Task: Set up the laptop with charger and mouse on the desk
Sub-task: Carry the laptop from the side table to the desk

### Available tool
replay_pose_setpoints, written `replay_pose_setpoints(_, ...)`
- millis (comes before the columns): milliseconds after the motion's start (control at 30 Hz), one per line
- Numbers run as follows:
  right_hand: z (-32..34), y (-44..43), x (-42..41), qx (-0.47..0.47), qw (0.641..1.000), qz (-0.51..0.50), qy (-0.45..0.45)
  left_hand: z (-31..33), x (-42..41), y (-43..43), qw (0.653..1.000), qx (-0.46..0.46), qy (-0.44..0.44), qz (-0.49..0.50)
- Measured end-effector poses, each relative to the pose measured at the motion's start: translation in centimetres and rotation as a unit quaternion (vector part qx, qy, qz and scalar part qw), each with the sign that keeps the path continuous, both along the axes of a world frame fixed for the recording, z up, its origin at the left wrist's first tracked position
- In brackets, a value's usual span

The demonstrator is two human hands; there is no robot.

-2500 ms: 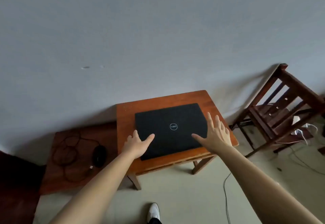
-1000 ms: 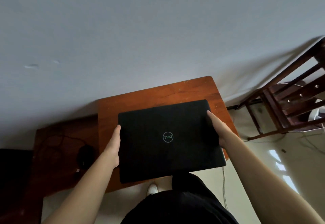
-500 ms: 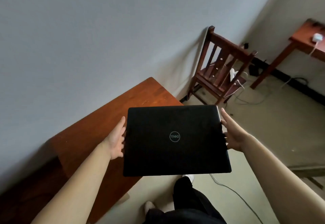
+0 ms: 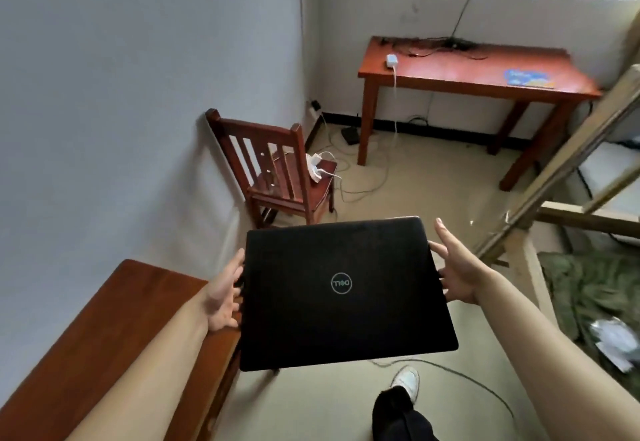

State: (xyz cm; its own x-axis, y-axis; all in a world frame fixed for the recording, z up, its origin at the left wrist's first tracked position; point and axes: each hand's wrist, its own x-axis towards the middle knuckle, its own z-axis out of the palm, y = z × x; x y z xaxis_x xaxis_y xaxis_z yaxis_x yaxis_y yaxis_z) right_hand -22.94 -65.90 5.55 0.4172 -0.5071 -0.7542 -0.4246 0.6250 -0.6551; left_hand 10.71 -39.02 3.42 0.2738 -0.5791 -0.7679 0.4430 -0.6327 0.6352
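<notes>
Above the floor, closed laptop [image 4: 341, 291] level, pinched between left hand [image 4: 223, 293] and right hand [image 4: 457, 272], arms outstretched.

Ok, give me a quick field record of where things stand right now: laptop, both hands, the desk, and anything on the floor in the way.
laptop: closed laptop, black, logo up, held in the air, roughly level
left hand: left hand grips the laptop's left edge
right hand: right hand supports the right edge, fingers spread
desk: red desk under the window, across the room; a white charger and dark cables lie on it
nearby: low table at left, wooden chair by the wall
floor: loose cables between chair and desk
</notes>
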Motion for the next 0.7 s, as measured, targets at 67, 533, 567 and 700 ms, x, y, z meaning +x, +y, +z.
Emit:
replay_pose_setpoints(67, -0.8, -4.6, -1.8, 0.003, 1.000, -0.018, -0.010, 0.3, -0.9, -5.7, 1.000, 0.000, -0.017, -0.001)
replay_pose_setpoints(533, 1.0, -30.2, -8.1, 0.017, 0.995, -0.089, -0.034, 3.8, -3.2, -36.9, 0.993, 0.039, -0.086, -0.072)
replay_pose_setpoints(567, 1.0, -31.5, -8.0, 0.015, 0.996, -0.088, -0.031, 3.8, -3.0, -38.7, 0.992, 0.040, -0.090, -0.080)
replay_pose_setpoints(700, -0.1, -37.5, -6.7, 0.011, 0.994, -0.106, -0.028, 2.4, -0.9, -46.4, 0.991, 0.046, -0.090, -0.092)
